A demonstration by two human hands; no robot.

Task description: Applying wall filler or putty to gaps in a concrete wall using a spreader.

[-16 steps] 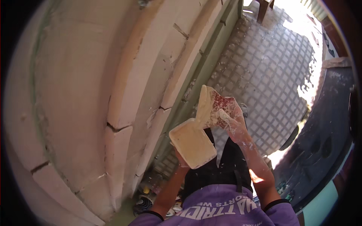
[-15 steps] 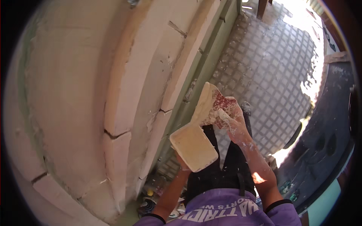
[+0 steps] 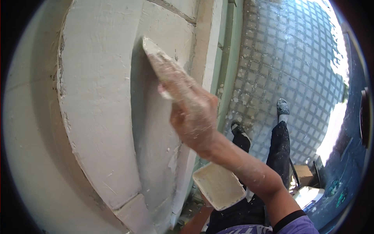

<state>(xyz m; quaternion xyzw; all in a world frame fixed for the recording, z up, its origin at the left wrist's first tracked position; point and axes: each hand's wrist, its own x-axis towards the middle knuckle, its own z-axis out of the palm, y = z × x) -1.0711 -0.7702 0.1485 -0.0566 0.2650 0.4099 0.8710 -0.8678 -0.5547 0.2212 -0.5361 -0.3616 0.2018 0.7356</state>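
My right hand (image 3: 194, 117), dusted with white, is closed around a putty knife (image 3: 165, 66). Wet plaster coats the knife, and its tip touches or nearly touches the pale recessed wall face (image 3: 159, 156), beside a wide raised band (image 3: 101, 97). Below my right forearm, a shallow rectangular tray (image 3: 233, 202) with cream-coloured plaster inside is held level by my left hand (image 3: 206, 201). Most of that hand is hidden beneath the tray, with only a part showing at its left edge.
Stepped ledges and a green strip (image 3: 224, 84) run along the wall's foot. Patterned floor tiles (image 3: 288, 66), spattered white, lie to the right. A cardboard box (image 3: 302, 174) stands by my legs, near a dark blue surface (image 3: 339, 163) at the right.
My right hand has swung up and left from beside the tray to the wall, carrying the putty knife. The tray sits lower and farther right in view, and the view has shifted toward the wall.
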